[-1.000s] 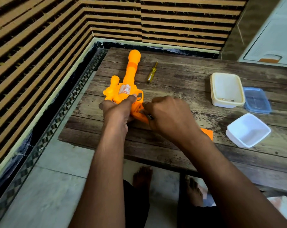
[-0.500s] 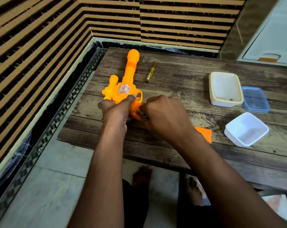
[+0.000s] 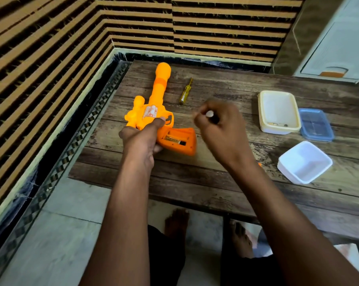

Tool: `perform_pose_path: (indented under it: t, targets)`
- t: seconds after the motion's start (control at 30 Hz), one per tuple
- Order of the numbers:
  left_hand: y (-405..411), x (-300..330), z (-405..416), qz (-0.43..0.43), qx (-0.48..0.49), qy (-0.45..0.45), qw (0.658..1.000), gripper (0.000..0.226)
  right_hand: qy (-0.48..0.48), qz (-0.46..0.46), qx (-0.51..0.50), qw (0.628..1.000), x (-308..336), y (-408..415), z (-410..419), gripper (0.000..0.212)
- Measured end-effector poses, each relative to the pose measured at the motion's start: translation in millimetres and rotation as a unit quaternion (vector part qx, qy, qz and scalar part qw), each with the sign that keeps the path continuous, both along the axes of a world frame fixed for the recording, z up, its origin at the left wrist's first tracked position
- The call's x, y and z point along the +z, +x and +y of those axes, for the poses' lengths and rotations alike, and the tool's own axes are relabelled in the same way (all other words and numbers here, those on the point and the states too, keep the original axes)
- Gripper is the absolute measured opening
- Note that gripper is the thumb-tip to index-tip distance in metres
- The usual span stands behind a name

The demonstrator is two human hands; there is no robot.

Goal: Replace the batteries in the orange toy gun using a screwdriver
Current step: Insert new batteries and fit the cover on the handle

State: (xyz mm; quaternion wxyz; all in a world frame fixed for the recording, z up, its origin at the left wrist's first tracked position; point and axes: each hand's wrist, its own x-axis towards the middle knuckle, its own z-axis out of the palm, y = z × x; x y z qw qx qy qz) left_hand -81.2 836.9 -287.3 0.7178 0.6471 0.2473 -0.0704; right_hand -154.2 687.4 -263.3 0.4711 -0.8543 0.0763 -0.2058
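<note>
Below me I see bare feet (image 3: 176, 223) on the tiled floor (image 3: 51, 234), then my left hand (image 3: 142, 139) gripping the toy gun (image 3: 154, 112) on the wooden table (image 3: 215, 182), my right hand (image 3: 219, 126) pinching a battery (image 3: 210, 114), slatted walls (image 3: 51, 48) beyond.

Pretty beat-up wooden plank desk (image 3: 226, 182). Lying on it: the orange toy gun (image 3: 154, 112), a yellow screwdriver (image 3: 185, 93) just right of its barrel, a cream tub (image 3: 277, 112) touching a blue lid (image 3: 315, 124), and a white tub (image 3: 304, 162) nearer the front edge.
</note>
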Motion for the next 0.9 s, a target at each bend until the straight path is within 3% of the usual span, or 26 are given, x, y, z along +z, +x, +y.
perform_pose_path:
  t: [0.1,0.17,0.33,0.57,0.73,0.9]
  targets:
    - [-2.6,5.5,0.6,-0.003,0.000,-0.025,1.000,0.039,0.186,0.067,-0.007,0.980,3.5,-0.7,-14.3,0.022]
    - [-3.0,7.5,0.4,-0.001,-0.002,-0.040,0.999,0.036,0.230,0.110,0.000,0.967,2.1,-2.7,-20.5,0.021]
    - [-4.6,13.6,-0.5,0.004,0.011,-0.067,0.998,0.042,0.176,0.143,0.047,0.973,-4.3,-4.3,-29.0,0.028]
    - [-6.7,12.1,-1.8,0.002,0.007,-0.045,0.999,0.039,0.007,0.126,0.091,0.988,-11.4,-2.4,-31.2,0.033]
    - [-6.6,7.9,-3.3,-0.009,0.000,-0.020,1.000,0.031,0.023,0.123,0.106,0.986,-13.5,-6.7,-35.2,0.023]
    - [-2.6,2.6,-3.2,-0.010,0.003,-0.006,1.000,0.037,0.069,0.052,0.129,0.988,-11.2,-10.6,-32.2,0.009]
